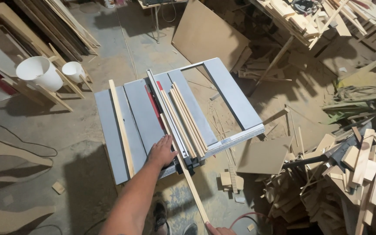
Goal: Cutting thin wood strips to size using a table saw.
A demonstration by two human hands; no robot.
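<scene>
The left hand [162, 151] lies flat, fingers spread, on the near edge of the grey table-saw worktop [142, 115], clamped on nothing. Just right of it runs the long wooden strip [183, 167], which slants from the worktop out past its near edge down to the right hand [219, 229]. That hand's grip is closed on the strip's near end, though only its fingertips show at the bottom of the view. Beyond the left hand, the red blade insert [154, 104] sits beside the metal fence rail [164, 111]. Right of the rail lies a bundle of thin strips [187, 119], touching one another. Well to the left of the left hand, a single pale slat [122, 127] lies along the worktop. Far left of it, two white buckets [51, 72] stand on the floor among leaning boards. Right of the right hand lies a heap of wood offcuts [349, 182].
</scene>
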